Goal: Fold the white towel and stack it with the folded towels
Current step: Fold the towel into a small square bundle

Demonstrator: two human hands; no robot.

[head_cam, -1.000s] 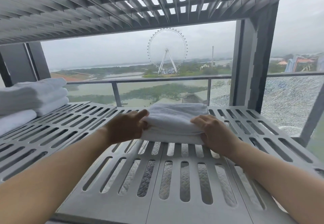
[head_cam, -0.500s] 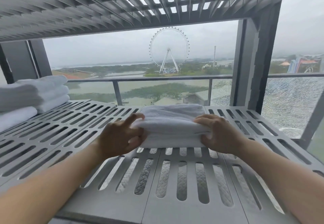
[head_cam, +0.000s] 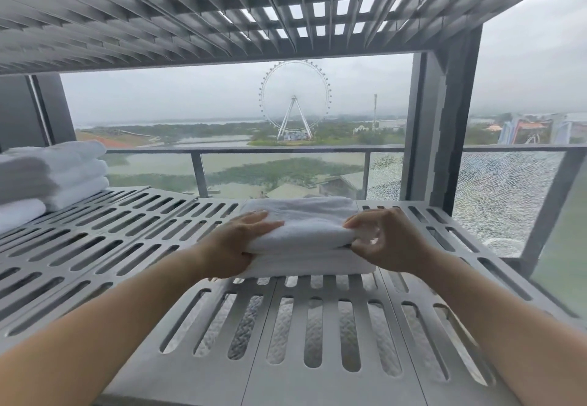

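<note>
So the white towel sits folded mid-shelf on the slotted metal shelf, and both hands are pinching its near corners. Left hand has thumb underneath and fingers flat on top; right hand is curled around the right edge. I'd lift it level, keeping the layers squeezed so nothing flops open, then carry it left onto the folded towels, edges lined up.
</note>
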